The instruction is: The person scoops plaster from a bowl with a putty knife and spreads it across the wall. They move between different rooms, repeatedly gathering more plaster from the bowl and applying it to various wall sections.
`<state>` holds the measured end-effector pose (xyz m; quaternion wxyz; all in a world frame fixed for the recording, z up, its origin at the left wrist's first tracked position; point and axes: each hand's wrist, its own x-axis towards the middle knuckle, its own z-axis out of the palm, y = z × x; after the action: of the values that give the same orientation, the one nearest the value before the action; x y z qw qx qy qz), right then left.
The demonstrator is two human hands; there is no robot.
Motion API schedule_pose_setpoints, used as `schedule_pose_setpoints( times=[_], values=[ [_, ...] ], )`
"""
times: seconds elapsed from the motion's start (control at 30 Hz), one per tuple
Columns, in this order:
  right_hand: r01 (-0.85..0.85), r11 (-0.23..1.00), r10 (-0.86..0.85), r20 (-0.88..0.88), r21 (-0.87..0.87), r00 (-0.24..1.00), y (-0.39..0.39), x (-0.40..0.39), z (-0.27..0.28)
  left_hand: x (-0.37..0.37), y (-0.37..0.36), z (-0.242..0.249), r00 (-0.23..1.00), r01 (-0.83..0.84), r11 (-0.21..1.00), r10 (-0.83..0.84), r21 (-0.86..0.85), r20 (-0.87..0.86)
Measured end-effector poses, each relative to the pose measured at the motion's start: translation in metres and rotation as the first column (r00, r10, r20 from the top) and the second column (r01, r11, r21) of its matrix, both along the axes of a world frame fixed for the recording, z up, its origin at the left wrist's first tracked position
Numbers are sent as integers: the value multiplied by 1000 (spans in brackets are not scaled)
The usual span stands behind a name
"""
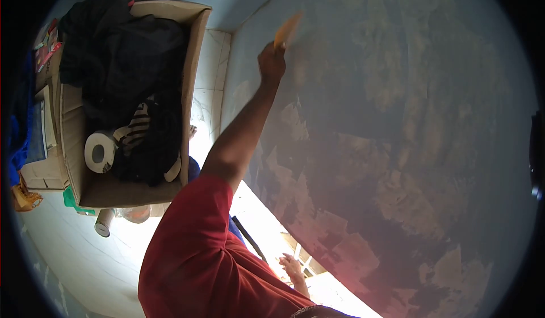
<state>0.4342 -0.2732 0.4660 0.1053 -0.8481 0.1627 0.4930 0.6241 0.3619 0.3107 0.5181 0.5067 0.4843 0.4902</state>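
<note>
My left hand (272, 62) reaches up along the wall with its fingers closed round an orange putty scraper (288, 28). The scraper is thin and flat, seen nearly edge-on, close to the wall; whether it touches cannot be made out. The blue-grey wall (340, 102) carries uneven pale patches of filler, thickest in its lower part. Low in the view, my right hand (293, 268) hangs in bright light beside my red shirt, fingers apart, and nothing shows in it.
Left of my arm stands an open cardboard box (196, 62) with dark clothes (125, 51) and a white roll (91, 153). Near it are a cardboard tube (104, 222), a brown glove-like item (25, 197) and blue cloth (21, 130). Pale tiles (210, 62) run beside the wall.
</note>
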Motion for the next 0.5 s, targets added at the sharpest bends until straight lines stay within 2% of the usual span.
schedule_pose_setpoints(
  times=[0.07, 0.13, 0.2, 0.23, 0.3, 0.43, 0.5],
  values=[
    [23, 999, -23, -12, -33, 1000, -2, -7, 2, 31, 45, -13, 981, -159, 986, 164, 52, -108],
    [78, 996, -79, -12, -50, 997, -11, -21, 4, 47, 85, -12, 962, -259, 965, 262, 51, -73],
    [136, 989, -139, -54, -55, 989, -18, -34, 7, 63, 121, -31, 970, -204, 968, 220, 146, -103],
    [128, 989, -133, -70, -74, 989, -18, -39, 9, 66, 133, -33, 972, -193, 972, 208, 138, -110],
    [132, 985, -143, -97, -108, 985, -18, -48, 16, 66, 146, -34, 939, 208, 952, -131, 225, -318],
    [175, 975, -193, -137, -135, 972, -20, -50, 13, 41, 106, -28, 938, 234, 942, -154, 240, -310],
    [183, 974, -203, -152, -137, 967, -27, -45, 7, 20, 73, -26, 942, 282, 940, -232, 195, -242]
  ],
)
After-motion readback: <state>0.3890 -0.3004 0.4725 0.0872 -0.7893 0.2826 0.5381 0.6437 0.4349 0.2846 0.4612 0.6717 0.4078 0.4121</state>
